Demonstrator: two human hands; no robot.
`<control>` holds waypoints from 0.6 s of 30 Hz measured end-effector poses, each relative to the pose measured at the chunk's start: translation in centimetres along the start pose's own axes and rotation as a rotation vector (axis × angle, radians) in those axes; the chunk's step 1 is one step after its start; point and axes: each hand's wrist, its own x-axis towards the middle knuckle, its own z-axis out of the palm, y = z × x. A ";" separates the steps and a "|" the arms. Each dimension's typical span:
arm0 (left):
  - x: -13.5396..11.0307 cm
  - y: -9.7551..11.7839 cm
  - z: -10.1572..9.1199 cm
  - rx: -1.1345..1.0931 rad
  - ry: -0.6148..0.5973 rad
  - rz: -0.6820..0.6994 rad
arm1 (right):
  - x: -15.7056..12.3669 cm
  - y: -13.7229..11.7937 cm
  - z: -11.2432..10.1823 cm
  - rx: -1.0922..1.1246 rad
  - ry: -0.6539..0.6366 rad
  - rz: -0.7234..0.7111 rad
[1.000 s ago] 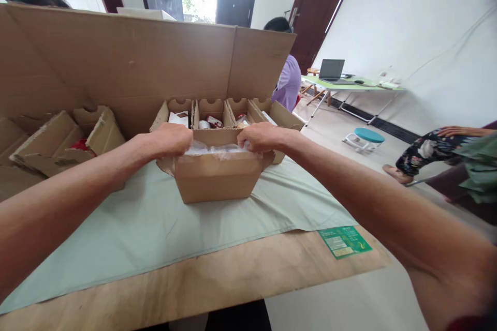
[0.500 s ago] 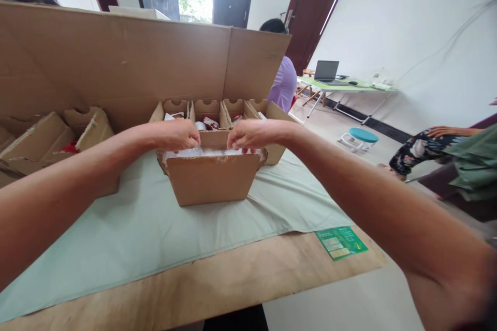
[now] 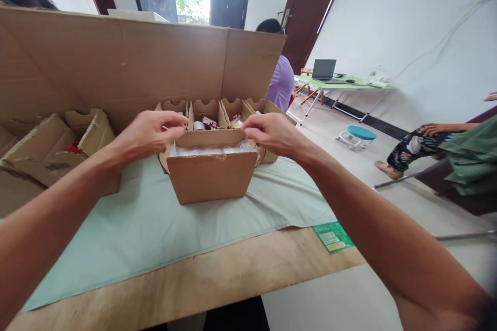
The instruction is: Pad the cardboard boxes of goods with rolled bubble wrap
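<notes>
Open cardboard box (image 3: 212, 178) on a cloth-covered table, shown with both bare hands at the level of its mouth. The box stands upright at the near middle of the pale green cloth (image 3: 155, 222), its long axis running left to right, across the line between the forearms. Its opening lies below and between the hands, the left hand (image 3: 155, 132) being above the left end and the right hand (image 3: 272, 137) above the right end; neither is clearly nearer, though the right fingertips appear closer to the clear plastic film (image 3: 212, 150) lining the mouth. The left hand is half open, thumb and fingers slightly parted, with no held object visible. The right hand is more closely curled, thumb near the fingers; whether it pinches the film or merely hangs beside it cannot be told. Just beyond the far wall stands a row of open cardboard boxes (image 3: 205, 107) containing small packets; torn-edged cartons (image 3: 34, 152) lie to the left, and a green printed card (image 3: 332, 237) lies at the near right.
</notes>
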 end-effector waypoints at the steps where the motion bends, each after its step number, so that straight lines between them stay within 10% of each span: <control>1: -1.9 -0.6 -0.2 -0.079 0.125 -0.041 | -2.0 0.8 0.0 0.071 0.160 0.036; 4: -7.0 -3.4 1.9 -0.361 0.407 -0.243 | -6.7 3.6 2.7 0.304 0.331 0.207; 11: -7.9 -5.8 12.0 -0.747 0.187 -0.231 | -5.8 3.6 13.4 0.790 0.263 0.280; 15: -8.4 -3.8 12.8 -0.820 0.251 -0.301 | -6.2 1.2 14.6 0.825 0.363 0.319; 18: -13.2 -2.4 11.9 -0.775 0.295 -0.347 | -10.0 -1.0 14.3 0.894 0.388 0.272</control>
